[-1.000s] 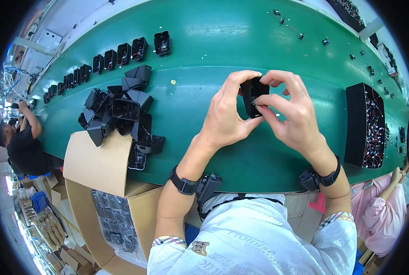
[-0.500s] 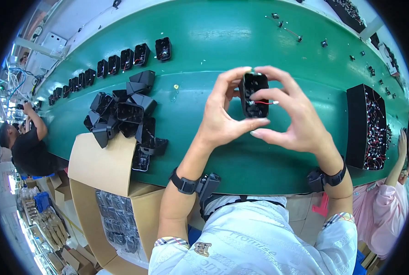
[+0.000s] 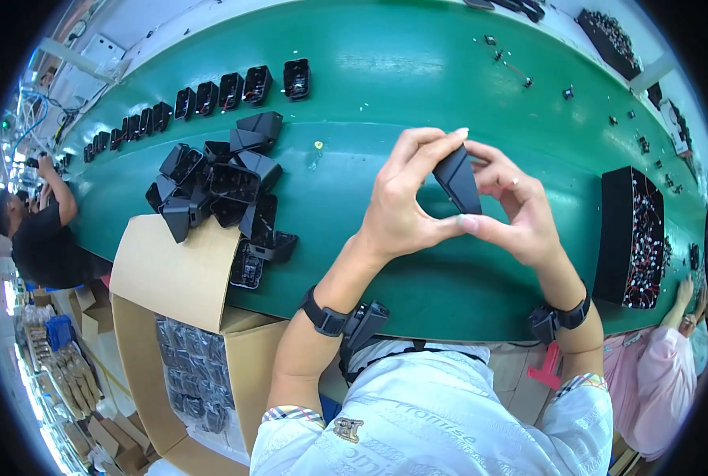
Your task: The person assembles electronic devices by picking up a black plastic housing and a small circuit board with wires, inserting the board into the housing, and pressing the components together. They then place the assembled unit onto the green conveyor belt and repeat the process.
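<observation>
My left hand [image 3: 402,202] and my right hand [image 3: 517,210] together hold a small black plastic housing [image 3: 457,181] above the green belt [image 3: 417,79]. Left fingers pinch its top, and the thumb meets the right thumb under it. The part is turned edge-on, showing a dark smooth side. Both wrists wear black straps. A heap of similar black housings [image 3: 223,186] lies to the left of my hands.
A row of black housings [image 3: 211,94] stands along the belt's far left. An open cardboard box [image 3: 175,333] with more parts sits at the lower left. A black tray of small wired parts [image 3: 636,238] lies right. Other people work at both sides.
The housing has been rotated in my fingers from showing its open face to showing its side. Both hands have stayed over the same spot on the belt.
</observation>
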Tool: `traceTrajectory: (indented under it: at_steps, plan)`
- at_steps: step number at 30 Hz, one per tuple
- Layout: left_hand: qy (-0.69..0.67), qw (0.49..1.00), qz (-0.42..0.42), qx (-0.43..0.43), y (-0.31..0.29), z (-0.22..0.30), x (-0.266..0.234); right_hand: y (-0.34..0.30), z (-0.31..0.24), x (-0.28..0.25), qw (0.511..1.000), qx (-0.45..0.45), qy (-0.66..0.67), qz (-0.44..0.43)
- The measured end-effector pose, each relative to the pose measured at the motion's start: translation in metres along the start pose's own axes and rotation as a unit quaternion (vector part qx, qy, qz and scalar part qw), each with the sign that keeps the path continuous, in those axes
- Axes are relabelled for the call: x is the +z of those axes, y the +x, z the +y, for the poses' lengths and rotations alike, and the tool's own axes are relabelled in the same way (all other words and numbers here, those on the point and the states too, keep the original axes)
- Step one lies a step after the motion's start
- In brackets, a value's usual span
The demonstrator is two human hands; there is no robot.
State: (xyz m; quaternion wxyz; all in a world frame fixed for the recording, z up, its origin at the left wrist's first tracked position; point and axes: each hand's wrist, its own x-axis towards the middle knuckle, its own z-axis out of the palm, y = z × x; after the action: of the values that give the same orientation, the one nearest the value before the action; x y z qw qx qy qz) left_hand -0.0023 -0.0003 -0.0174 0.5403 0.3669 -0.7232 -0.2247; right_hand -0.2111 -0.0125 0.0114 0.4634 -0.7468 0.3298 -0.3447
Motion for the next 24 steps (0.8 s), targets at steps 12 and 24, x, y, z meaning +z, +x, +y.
traceTrajectory:
  at_steps: [12,24]
  plan:
    - [0.045,0.997,0.061,-0.027,0.000,0.004,0.000,0.009,0.040,0.000,0.895,0.158,0.409,-0.084]
    - [0.098,0.993,0.060,0.043,-0.001,-0.017,-0.009,0.027,0.006,0.006,0.888,0.242,0.386,-0.065]
